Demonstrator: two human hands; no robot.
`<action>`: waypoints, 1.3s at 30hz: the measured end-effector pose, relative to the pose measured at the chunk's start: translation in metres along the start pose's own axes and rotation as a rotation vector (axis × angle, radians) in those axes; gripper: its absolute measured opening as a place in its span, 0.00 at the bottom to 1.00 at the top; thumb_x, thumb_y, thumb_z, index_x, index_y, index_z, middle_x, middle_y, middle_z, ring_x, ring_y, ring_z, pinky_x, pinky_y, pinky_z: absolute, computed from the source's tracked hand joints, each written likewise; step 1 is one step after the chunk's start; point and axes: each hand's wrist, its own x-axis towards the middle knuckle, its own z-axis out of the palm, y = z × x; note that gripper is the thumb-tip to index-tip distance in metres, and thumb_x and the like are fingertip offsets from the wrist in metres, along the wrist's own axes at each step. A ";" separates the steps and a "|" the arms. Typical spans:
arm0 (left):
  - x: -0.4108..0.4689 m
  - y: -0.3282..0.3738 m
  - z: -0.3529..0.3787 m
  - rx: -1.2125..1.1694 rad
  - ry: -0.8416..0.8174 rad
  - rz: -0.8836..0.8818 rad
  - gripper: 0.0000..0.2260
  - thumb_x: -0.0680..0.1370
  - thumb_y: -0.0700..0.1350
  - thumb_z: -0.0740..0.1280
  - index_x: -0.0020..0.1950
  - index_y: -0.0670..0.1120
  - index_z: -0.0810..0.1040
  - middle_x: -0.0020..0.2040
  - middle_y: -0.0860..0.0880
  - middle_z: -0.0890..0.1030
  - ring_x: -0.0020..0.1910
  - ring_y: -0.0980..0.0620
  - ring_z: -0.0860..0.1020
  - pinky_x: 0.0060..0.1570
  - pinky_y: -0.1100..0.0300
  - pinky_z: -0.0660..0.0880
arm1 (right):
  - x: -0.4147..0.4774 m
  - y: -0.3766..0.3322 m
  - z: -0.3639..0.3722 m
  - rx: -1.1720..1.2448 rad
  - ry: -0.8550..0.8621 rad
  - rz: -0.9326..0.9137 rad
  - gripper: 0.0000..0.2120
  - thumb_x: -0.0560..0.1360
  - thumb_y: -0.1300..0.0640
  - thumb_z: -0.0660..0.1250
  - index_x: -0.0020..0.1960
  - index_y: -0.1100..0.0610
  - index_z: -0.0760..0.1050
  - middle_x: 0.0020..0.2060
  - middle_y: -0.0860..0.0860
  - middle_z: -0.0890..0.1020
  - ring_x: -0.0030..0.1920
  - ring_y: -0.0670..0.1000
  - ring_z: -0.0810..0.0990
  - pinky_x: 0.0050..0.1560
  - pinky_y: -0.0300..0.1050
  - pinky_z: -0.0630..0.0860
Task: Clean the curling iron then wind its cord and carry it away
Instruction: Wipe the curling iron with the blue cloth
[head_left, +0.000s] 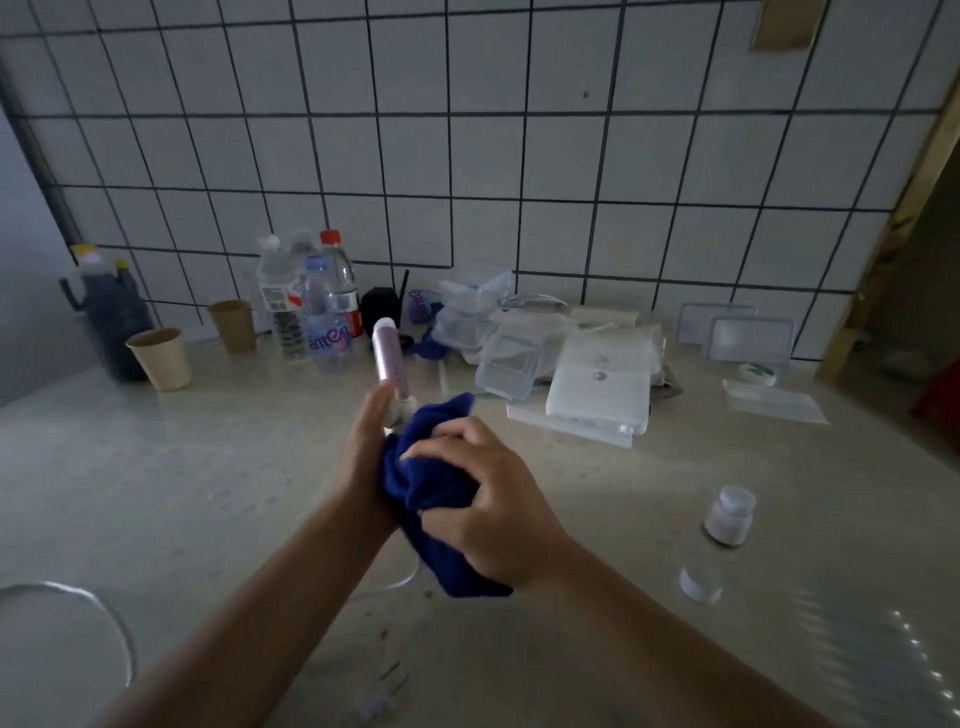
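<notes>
1. Blue cloth (436, 488) is bunched up around the lower part of the curling iron (390, 358), with the right hand (483, 499) clamped over it.
2. Left hand (366, 452) grips the iron from the other side, thumb up along the barrel.
3. Iron's pink barrel with its white tip sticks up and away, held over the counter (208, 493).
4. White cord (387, 584) trails below the cloth; the plug (382, 693) lies on the counter near the bottom edge.
5. Small white bottle (729, 514) sits off to the right.
</notes>
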 end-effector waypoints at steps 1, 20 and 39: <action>-0.001 0.002 -0.002 -0.011 0.008 -0.007 0.25 0.76 0.64 0.68 0.42 0.42 0.87 0.34 0.43 0.81 0.32 0.47 0.82 0.35 0.55 0.81 | -0.001 -0.002 0.002 -0.026 -0.043 -0.025 0.26 0.66 0.53 0.72 0.63 0.40 0.79 0.60 0.35 0.74 0.63 0.43 0.76 0.65 0.45 0.75; -0.009 0.021 0.023 -0.052 -0.004 0.041 0.13 0.82 0.57 0.57 0.41 0.52 0.62 0.31 0.54 0.61 0.26 0.58 0.59 0.27 0.67 0.60 | 0.001 -0.018 -0.011 0.033 -0.093 -0.037 0.23 0.69 0.60 0.74 0.62 0.45 0.82 0.59 0.39 0.75 0.59 0.41 0.77 0.65 0.45 0.76; -0.013 -0.008 0.038 -0.051 0.025 0.107 0.19 0.81 0.57 0.63 0.51 0.42 0.83 0.39 0.44 0.81 0.38 0.50 0.82 0.41 0.57 0.82 | 0.007 -0.011 -0.025 0.076 0.218 -0.014 0.22 0.68 0.58 0.73 0.61 0.46 0.83 0.57 0.40 0.77 0.58 0.40 0.78 0.61 0.34 0.74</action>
